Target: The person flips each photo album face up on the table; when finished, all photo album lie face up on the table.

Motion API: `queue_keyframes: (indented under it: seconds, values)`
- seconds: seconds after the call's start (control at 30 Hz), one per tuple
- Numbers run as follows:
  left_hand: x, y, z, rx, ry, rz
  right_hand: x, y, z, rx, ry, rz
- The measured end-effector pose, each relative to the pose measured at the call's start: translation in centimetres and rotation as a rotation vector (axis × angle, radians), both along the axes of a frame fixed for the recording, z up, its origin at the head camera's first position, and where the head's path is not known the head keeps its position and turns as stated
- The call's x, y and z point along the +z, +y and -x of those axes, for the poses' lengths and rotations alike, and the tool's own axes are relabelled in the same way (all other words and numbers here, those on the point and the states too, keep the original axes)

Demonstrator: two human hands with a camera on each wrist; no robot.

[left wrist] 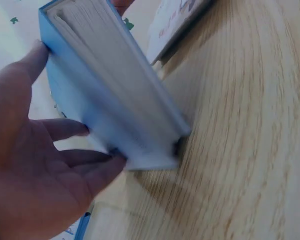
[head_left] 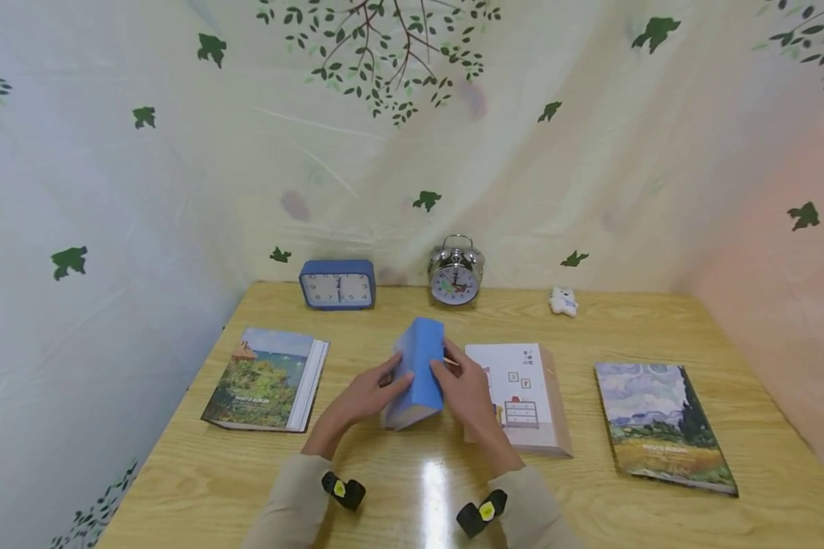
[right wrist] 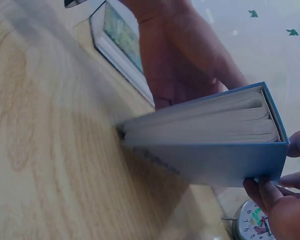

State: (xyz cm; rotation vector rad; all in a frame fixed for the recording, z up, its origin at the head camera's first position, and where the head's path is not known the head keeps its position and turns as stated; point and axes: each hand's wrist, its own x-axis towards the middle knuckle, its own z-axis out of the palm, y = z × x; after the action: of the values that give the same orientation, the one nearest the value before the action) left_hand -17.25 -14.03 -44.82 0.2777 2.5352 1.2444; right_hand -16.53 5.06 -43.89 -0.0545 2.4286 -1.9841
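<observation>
A thick blue photo album stands tilted at the middle of the table, spine up, between my two hands. My left hand holds its left cover, the thumb near the spine. On the other side my right hand grips the right cover and spine edge. In the left wrist view the page ends face the camera, and the left hand's fingers are bent against the cover. The right wrist view has the right hand at the spine end. The lower edge of the album is close to the tabletop; contact is unclear.
A landscape photo album lies left. A white illustrated album lies right of the hands, partly behind the right one, with another landscape album farther right. Behind stand a blue clock, a silver alarm clock and a small white figurine.
</observation>
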Motion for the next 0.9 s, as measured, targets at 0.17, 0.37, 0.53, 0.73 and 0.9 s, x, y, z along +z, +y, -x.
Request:
queue_keyframes:
  seconds: [0.17, 0.37, 0.53, 0.73, 0.9]
  values:
    - [0.1, -0.4, -0.1, -0.023, -0.023, -0.205, 2.5, 0.1, -1.0, 0.059, 0.032, 0.017]
    - [1.3, -1.5, 0.0, -0.098, -0.026, -0.417, 2.0, -0.6, -0.8, 0.129, 0.036, 0.072]
    - [2.2, -2.2, 0.0, -0.069, 0.006, -0.421, 3.0, -1.6, -1.1, 0.133, 0.033, 0.094]
    - [2.5, -2.9, 0.0, -0.037, 0.009, -0.397, 5.1, -2.5, -2.1, 0.147, 0.032, 0.094]
    - [2.6, -3.3, -0.1, -0.036, 0.029, -0.384, 5.5, -2.9, -2.3, 0.153, 0.042, 0.086]
